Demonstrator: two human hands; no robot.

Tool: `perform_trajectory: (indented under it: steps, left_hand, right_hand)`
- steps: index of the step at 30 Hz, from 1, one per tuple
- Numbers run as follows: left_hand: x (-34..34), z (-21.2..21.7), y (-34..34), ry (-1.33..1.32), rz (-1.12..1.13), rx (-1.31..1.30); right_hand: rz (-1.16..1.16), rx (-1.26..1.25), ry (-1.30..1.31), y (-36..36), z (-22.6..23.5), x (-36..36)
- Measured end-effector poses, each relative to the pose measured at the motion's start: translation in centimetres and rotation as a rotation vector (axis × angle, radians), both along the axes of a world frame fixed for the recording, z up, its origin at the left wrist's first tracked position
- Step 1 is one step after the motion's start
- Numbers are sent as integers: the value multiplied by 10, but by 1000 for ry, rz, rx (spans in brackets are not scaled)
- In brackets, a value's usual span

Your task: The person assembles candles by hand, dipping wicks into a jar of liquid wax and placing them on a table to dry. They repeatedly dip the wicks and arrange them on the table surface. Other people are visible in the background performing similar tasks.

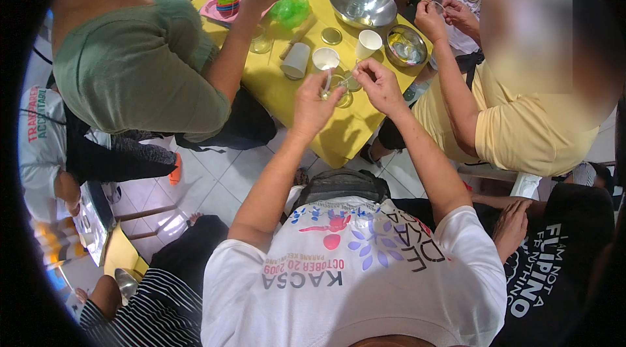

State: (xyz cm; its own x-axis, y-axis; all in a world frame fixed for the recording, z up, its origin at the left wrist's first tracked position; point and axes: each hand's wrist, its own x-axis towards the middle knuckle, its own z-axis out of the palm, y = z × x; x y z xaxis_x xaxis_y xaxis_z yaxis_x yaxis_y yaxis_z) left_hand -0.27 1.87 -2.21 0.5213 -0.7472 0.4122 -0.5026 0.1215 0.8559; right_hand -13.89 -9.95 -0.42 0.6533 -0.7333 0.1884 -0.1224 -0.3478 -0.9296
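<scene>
My left hand (312, 104) and my right hand (380, 84) are raised together over the near edge of a yellow table (297, 96). Between them is a small clear glass (339, 89). The left hand's fingers are closed around a thin white stick that points into the glass. At the glass's right rim, the right hand pinches something small that I cannot make out. A white paper cup (325, 59) stands just beyond the glass.
Farther back on the table are a large metal bowl (362, 2), a smaller metal bowl (405, 45), more white cups (369, 42), a green plastic bag (290, 8) and a pink tray (212, 11). A person in green (137, 66) leans in at left; a person in yellow (521, 132) works at right.
</scene>
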Motion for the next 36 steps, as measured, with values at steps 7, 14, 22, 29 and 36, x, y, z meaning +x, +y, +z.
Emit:
perform_trajectory:
  steps: [7, 14, 22, 29, 36]
  left_hand:
    - [39, -18, 18, 125, 155, 49]
    - [40, -40, 39, 192, 162, 211]
    - [44, -60, 52, 208, 162, 279]
    - [49, -67, 57, 182, 154, 323]
    - [50, -80, 43, 174, 119, 248]
  right_hand:
    - [-117, -147, 108, -18, -41, -2]
    - [-132, -354, 240, -22, -77, 10]
    - [-128, -357, 344, -19, -96, 21]
    - [-163, -431, 362, -15, -107, 19]
    - [-202, -440, 443, -9, -108, 19]
